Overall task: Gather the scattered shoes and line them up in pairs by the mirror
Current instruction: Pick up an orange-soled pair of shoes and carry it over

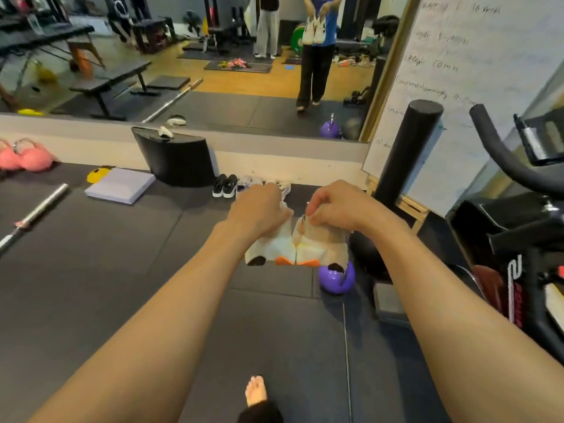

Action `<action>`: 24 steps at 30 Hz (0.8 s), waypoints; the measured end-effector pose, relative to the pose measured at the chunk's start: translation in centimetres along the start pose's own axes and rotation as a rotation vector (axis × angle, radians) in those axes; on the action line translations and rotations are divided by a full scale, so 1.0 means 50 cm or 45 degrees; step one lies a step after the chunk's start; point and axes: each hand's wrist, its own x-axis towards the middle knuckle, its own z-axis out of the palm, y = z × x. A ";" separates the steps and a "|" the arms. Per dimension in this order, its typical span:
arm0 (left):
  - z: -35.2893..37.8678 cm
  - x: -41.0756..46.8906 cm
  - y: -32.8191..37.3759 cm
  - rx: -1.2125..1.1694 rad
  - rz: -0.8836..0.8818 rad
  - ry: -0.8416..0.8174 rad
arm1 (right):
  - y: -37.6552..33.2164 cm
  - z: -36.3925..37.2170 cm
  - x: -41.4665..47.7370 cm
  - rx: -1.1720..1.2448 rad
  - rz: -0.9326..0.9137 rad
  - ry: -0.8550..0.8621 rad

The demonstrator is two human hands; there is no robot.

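Item: carried pair, on the way to the row by the mirror (213, 56). Far left, pink kettlebells (27, 158) and a barbell (33, 215) lie on the floor (122, 285), well apart from the walking line; little hazard there, by judgement. Next, a pale pad (120, 186) and a black box (177, 160) against the mirror's base. Just beside the box, black shoes (225, 186) stand as a pair, then white shoes (248, 181) partly hidden behind the hands; how many stand there cannot be told. Left hand (259, 213): fingers curled round the top of the left shoe (271, 245), which hangs below it. Right hand (335, 209): pinching the top of the right shoe (320, 245), likewise hanging; the two white shoes touch side by side above the floor, not yet in the row. Risks, as judged: the grips are at the upper edges only, so a shoe could slip and land askew; setting down blind could knock the standing white shoes out of line. Right of the shoes, a purple kettlebell (337, 279) sits near the free end of the row, with a black roller (409, 148) upright beyond; a bare foot (255, 390) stepping forward could stub on the kettlebell, and a wide placement could crowd against it.
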 end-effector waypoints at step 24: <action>0.308 1.200 -0.201 0.000 0.084 -0.592 | 0.395 -0.159 1.140 -0.018 0.273 -0.268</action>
